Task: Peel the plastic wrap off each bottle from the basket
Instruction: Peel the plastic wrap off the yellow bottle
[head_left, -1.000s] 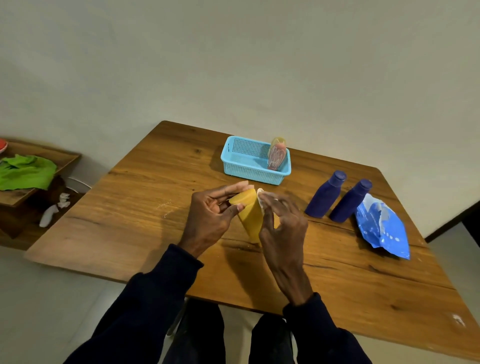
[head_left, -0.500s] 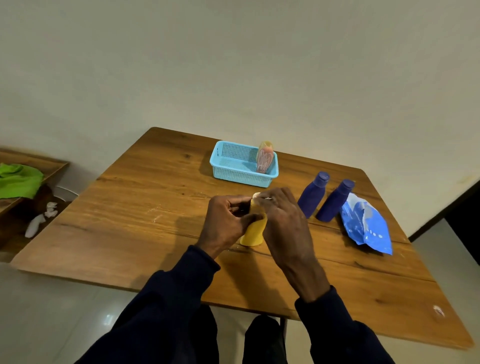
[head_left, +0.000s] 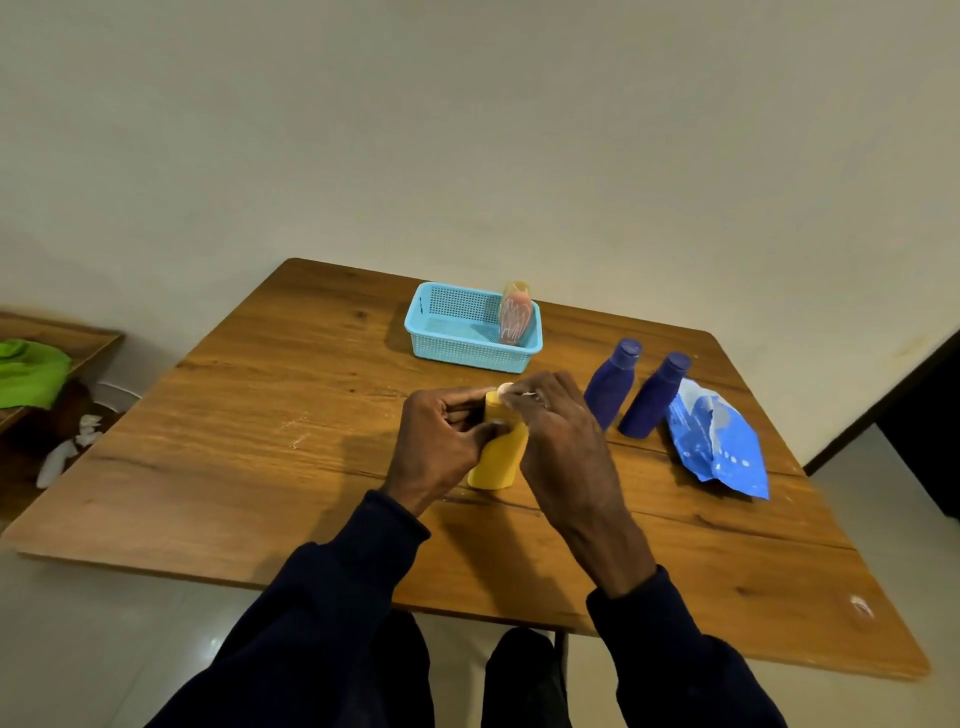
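Far left of the basket (head_left: 470, 358) and off the surface (head_left: 260, 467), a green cloth (head_left: 31, 371) is seen lying on a low shelf (head_left: 78, 338), outside the work. The basket, pale blue and perforated, is set toward the far edge of the surface. One wrapped bottle (head_left: 515, 314) is propped in its right-hand corner and is judged to be the next to peel.

Just in front of the basket, a yellow bottle (head_left: 496, 462) is stood on its base, slightly tilted, apparently so that its weight is carried by the wood and both hands can be given to the peeling. The left hand (head_left: 441, 441) is closed round the bottle's upper body, fingers curled against it, seemingly to stop it turning or tipping.

A pale scrap (head_left: 505, 387) is shown at the bottle's top. The right hand (head_left: 563, 441) is held over it, fingers pinched together at that spot. Whether wrap or a cap is being gripped cannot be told.

To the right of the basket and a little nearer, a pair of dark blue bottles (head_left: 613, 387) is stood upright side by side, bare of wrap, and is taken to be finished work set apart. Farther right of the basket, just beside that pair, a crumpled blue wrapper (head_left: 719, 447) is laid flat, out of the hands' way.
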